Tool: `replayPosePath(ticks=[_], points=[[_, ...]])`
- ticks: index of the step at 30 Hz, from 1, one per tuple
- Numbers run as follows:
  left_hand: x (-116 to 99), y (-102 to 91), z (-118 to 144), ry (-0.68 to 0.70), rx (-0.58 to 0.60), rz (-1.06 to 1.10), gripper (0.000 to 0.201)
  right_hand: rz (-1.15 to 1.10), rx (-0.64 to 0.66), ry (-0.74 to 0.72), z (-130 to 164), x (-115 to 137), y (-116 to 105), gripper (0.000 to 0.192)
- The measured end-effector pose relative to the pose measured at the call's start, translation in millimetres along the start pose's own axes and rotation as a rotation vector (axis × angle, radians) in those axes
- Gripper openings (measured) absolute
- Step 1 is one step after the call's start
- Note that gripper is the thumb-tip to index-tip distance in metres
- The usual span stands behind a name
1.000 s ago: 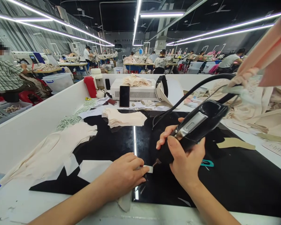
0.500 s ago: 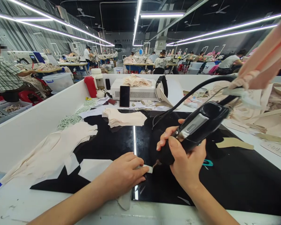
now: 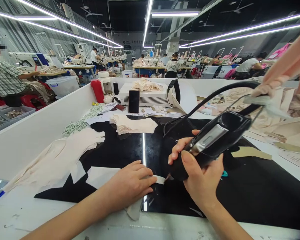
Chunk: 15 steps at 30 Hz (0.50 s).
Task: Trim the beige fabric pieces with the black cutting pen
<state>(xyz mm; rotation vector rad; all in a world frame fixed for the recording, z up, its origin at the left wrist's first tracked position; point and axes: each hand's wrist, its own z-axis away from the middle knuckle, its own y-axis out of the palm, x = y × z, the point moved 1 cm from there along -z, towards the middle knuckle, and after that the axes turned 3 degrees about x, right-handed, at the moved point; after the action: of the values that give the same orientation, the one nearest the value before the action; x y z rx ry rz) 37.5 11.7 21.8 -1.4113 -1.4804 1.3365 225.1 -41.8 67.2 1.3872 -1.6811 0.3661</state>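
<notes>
My right hand (image 3: 202, 173) is wrapped round a black corded handheld power tool (image 3: 210, 136) with a silver switch panel. The tool tilts down to the left, and its narrow tip is at the end of a narrow pale fabric strip (image 3: 160, 180). My left hand (image 3: 133, 181) presses that strip against the shiny black work sheet (image 3: 180, 200), fingers close together; most of the strip is hidden underneath. Beside my left wrist lies a white piece (image 3: 102, 176), and a grey-white scrap (image 3: 134, 210) pokes out below my palm.
Cream fabric pieces lie in a stack (image 3: 135, 125) ahead and a larger pile (image 3: 65, 150) at left. A phone (image 3: 134, 101) leans against a white vented box (image 3: 150, 96). The tool's black cable (image 3: 202, 101) arches overhead. Teal snips (image 3: 224, 174) lie behind my right hand.
The tool and my right hand have shifted slightly right, tip still at the strip's end. My left hand has slid a little left, baring more of the strip. The whole view has shifted slightly.
</notes>
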Motion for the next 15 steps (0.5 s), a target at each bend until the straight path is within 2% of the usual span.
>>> replayPosePath(ticks=[8, 15], points=[[-1, 1.6, 13, -0.009, -0.031, 0.039, 0.023, 0.035, -0.022, -0.014, 2, 3, -7, 0.040], [-2, 4.3, 13, -0.014, -0.059, 0.055, 0.023, -0.016, -0.067, -0.022, -6, 5, 5, 0.041]])
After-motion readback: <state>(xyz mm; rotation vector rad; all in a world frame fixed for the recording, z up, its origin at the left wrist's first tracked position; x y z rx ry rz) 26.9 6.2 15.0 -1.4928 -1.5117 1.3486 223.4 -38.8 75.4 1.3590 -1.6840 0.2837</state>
